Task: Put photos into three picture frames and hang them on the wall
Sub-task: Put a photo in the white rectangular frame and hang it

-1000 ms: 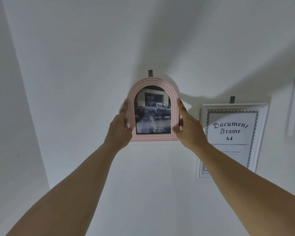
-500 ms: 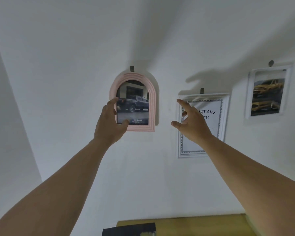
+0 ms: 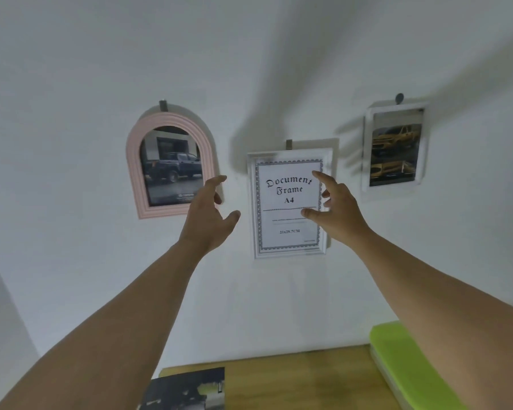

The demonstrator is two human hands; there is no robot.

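Wall (image 3: 71, 69) holds pink arched frame (image 3: 172, 164), document frame (image 3: 289, 202), white photo frame (image 3: 395, 146), gaps between; wooden table (image 3: 293, 377) below. We see left hand (image 3: 208, 217), right hand (image 3: 342, 211) spread, empty.

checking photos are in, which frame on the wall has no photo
The middle white frame shows only a Document Frame A4 sheet; the pink arched frame and right frame hold car photos.
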